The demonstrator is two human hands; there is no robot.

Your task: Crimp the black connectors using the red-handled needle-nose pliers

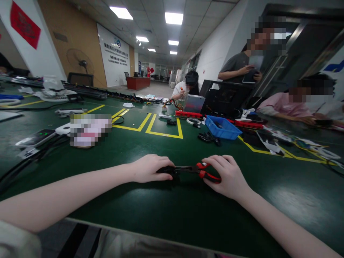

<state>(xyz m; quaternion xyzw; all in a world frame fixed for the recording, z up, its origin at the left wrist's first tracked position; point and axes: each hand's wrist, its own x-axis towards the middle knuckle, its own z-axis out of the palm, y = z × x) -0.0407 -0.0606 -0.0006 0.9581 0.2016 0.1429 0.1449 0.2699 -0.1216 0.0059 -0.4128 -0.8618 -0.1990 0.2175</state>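
Red-and-black long-nose pliers point(202, 171) lie across the grip of my right hand point(228, 175), its fingers wrapped around the two handles. The jaws point left and reach a small black part point(168, 170) that my left hand point(152, 168) pinches between thumb and fingers. Most of that part is covered by my fingers, so its kind cannot be made out. Whether the jaws are closed on it or only touch it is unclear. Both hands are just above the green table point(129, 204), near its front side.
A blue plastic bin point(223, 127) stands beyond my right hand, with black pieces point(209, 138) beside it. Yellow tape outlines point(164, 135) mark the table. To the left lie a phone point(90, 132) and black cables point(40, 156). Several other people are around the table's far side.
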